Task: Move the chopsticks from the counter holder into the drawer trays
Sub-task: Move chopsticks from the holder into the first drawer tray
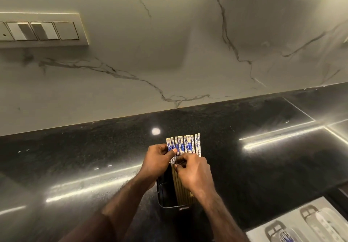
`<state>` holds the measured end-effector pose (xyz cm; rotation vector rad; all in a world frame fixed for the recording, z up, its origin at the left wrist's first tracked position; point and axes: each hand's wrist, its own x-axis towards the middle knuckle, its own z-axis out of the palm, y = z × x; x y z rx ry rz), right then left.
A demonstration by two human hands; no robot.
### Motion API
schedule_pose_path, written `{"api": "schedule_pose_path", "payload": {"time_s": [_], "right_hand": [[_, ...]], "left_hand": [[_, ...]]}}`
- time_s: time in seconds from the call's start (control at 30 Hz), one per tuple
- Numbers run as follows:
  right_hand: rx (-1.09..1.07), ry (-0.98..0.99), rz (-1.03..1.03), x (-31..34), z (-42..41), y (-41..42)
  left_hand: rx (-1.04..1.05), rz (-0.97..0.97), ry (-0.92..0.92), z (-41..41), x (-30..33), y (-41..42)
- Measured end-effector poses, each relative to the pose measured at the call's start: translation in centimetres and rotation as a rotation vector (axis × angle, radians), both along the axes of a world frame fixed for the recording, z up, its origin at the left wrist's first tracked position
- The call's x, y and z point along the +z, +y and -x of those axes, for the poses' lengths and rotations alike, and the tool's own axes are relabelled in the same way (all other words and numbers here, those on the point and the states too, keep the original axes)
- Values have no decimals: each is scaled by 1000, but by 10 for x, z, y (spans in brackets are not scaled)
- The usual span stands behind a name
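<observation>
**Both hands on the chopsticks at the holder**

We see a row of chopsticks [185, 145] standing side by side in a dark holder [165, 194] on the black worktop [75, 157]. The holder sits near the worktop's front edge, well away from the back edge where the marble wall begins. The chopsticks have white tops painted with blue flowers and plain tan shafts that run down into the holder. Their tops fan out evenly, forming a flat row above the hands.

Our left hand [157, 161] comes in from the left side of the row. Its fingers are curled, and the thumb presses across the painted part of the leftmost sticks, so it pinches that end of the bundle. Our right hand [194, 174] lies over the front of the row, just below the painted tops. Its fingers are curled inward and pressed together on the shafts, fingertips meeting close to the left thumb. We cannot tell how many sticks each hand holds, since the hands cover the middle of the bundle.

At the lower right corner of the view, below the worktop's front edge, an open drawer [263, 232] shows pale trays [320, 221]. One blue-patterned item lies in the nearest tray; it is too blurred to name.

On the marble wall [169, 44], at upper left, there is a switch panel [41, 29].
</observation>
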<state>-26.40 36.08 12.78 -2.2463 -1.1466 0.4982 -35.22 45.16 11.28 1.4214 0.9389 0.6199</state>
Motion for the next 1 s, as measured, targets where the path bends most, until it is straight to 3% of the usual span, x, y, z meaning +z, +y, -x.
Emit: {"api": "schedule_pose_path", "payload": {"time_s": [0.33, 0.5, 0.73, 0.83, 1.0], "right_hand": [[50, 78, 44, -8, -2, -5], [181, 198, 89, -9, -3, -10], [246, 340, 53, -3, -14, -22], [239, 506, 23, -3, -20, -28], [260, 999, -46, 9, -34, -44]], "left_hand": [[102, -139, 86, 9, 18, -9], [125, -22, -72, 8, 37, -13], [170, -52, -224, 11, 74, -9], [184, -52, -296, 13, 88, -9], [249, 32, -418, 16, 100, -14]]}}
